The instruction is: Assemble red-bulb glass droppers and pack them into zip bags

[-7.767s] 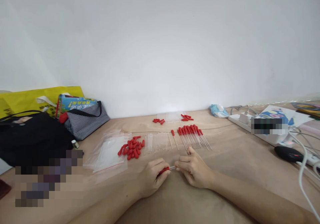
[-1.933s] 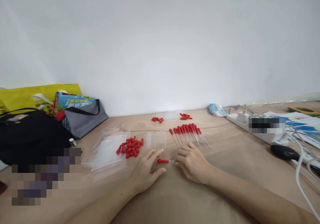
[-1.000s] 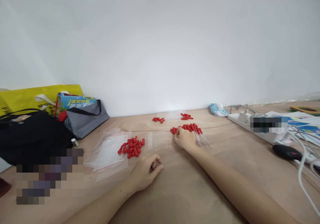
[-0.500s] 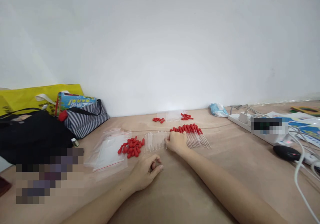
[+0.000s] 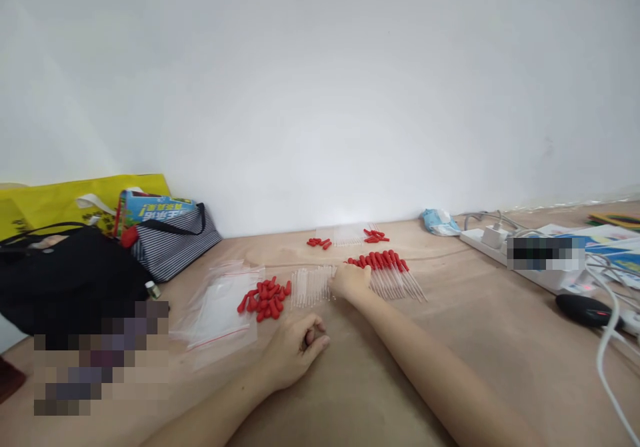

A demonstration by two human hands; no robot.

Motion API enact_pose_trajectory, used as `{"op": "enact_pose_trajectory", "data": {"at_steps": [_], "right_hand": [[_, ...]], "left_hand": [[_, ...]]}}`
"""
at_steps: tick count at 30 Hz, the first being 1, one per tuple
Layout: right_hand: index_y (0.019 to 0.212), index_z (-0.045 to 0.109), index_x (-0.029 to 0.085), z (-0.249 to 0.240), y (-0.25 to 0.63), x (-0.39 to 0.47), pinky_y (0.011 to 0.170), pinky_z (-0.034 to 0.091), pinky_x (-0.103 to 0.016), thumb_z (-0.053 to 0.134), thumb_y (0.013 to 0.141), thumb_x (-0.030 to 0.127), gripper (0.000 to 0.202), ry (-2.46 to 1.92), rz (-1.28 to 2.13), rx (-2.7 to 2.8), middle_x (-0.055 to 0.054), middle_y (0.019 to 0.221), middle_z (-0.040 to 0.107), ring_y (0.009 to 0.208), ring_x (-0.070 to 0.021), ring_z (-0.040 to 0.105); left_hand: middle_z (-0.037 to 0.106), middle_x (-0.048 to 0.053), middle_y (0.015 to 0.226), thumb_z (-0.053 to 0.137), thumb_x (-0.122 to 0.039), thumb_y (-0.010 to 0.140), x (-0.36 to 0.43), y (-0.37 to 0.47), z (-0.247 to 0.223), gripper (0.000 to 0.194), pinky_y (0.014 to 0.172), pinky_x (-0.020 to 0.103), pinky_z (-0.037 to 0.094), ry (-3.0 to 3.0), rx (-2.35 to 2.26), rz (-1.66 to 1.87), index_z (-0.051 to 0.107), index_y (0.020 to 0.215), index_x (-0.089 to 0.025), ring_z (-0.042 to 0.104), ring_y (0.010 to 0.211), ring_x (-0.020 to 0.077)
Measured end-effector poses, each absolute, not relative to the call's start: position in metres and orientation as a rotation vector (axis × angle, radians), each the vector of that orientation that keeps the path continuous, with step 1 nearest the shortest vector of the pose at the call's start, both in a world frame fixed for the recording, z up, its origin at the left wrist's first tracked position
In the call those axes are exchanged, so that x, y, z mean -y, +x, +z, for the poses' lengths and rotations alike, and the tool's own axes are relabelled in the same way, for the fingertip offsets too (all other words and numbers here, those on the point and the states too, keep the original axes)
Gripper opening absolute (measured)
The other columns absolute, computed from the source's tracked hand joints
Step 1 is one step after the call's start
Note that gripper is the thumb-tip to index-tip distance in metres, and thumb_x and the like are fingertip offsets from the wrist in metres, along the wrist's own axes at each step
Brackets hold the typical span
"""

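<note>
My right hand (image 5: 353, 282) reaches forward over a row of thin clear dropper tubes (image 5: 311, 286). Its fingers are closed and point down among the tubes; what they pinch, if anything, is hidden. Just right of it lie droppers with red rubber bulbs (image 5: 384, 260) fitted on their far ends, side by side in a slanting row. My left hand (image 5: 295, 350) rests on the table nearer to me, fingers loosely curled and thumb apart, with nothing visible in it. Ahead and left of it sits a heap of loose red rubber bulbs (image 5: 267, 299).
Clear zip bags (image 5: 225, 314) lie left of the heap. Farther back are more red bulbs (image 5: 319, 242) and tubes. At left stand a black bag (image 5: 75, 280) and a striped bag (image 5: 173, 244). A power strip (image 5: 483, 244) with cables, a mouse (image 5: 583, 310) and a blue mask (image 5: 440, 222) are at right.
The whole view has shifted slightly. My right hand stays at the tubes beside the fitted droppers, and my left hand keeps its loosely curled pose on the table.
</note>
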State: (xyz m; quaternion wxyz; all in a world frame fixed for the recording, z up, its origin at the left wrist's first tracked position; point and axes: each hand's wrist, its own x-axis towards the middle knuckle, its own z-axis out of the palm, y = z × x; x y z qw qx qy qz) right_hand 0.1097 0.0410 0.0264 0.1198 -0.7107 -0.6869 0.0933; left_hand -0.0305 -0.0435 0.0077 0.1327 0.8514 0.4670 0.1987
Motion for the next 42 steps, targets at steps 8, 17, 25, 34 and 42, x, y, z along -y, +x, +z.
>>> {"op": "enact_pose_trajectory", "data": {"at_steps": [8,17,25,34,42], "right_hand": [[0.081,0.065,0.014,0.037,0.121,-0.030,0.074,0.034,-0.035,0.041,0.075,0.030,0.029,-1.983,0.201,2.072,-0.014,0.086,0.066,0.080,-0.0236,0.060],[0.072,0.057,0.015,0.011,0.179,0.030,0.067,0.030,-0.031,0.040,0.079,0.025,0.021,-1.724,-0.046,2.202,-0.007,0.069,0.065,0.067,-0.0193,0.058],[0.064,0.046,0.018,-0.008,0.198,0.049,0.061,0.026,-0.028,0.038,0.081,0.026,0.020,-1.458,-0.220,2.037,-0.001,0.061,0.058,0.059,-0.0153,0.052],[0.081,0.048,0.017,-0.019,0.209,0.043,0.064,0.032,-0.029,0.033,0.085,0.022,0.017,-1.313,-0.110,2.002,-0.004,0.072,0.060,0.067,-0.0160,0.053],[0.092,0.053,0.018,-0.020,0.205,0.044,0.070,0.034,-0.029,0.034,0.085,0.016,0.020,-1.170,0.042,2.088,-0.005,0.085,0.061,0.077,-0.0162,0.054]], "left_hand": [[0.055,0.002,0.068,0.046,-0.022,0.076,0.020,-0.046,0.028,0.011,0.066,0.031,0.036,2.576,-1.830,0.706,0.053,0.068,-0.019,0.050,0.072,0.0199],[0.051,0.012,0.108,0.051,-0.042,0.071,-0.033,-0.078,0.043,0.024,0.079,0.047,0.029,2.534,-2.094,0.278,0.060,0.077,-0.021,0.037,0.105,0.0318],[0.052,0.013,0.108,0.050,-0.033,0.074,-0.035,-0.074,0.039,0.018,0.080,0.045,0.031,2.550,-2.088,0.243,0.060,0.070,-0.018,0.040,0.105,0.0307],[0.056,0.007,0.090,0.040,-0.019,0.081,0.025,-0.040,0.031,0.013,0.076,0.035,0.038,2.648,-1.517,0.720,0.053,0.082,-0.017,0.049,0.087,0.0216],[0.053,0.001,0.075,0.048,-0.017,0.074,0.049,-0.022,0.011,0.003,0.062,0.027,0.041,2.419,-1.297,0.690,0.047,0.076,-0.019,0.049,0.067,0.0152]]}}
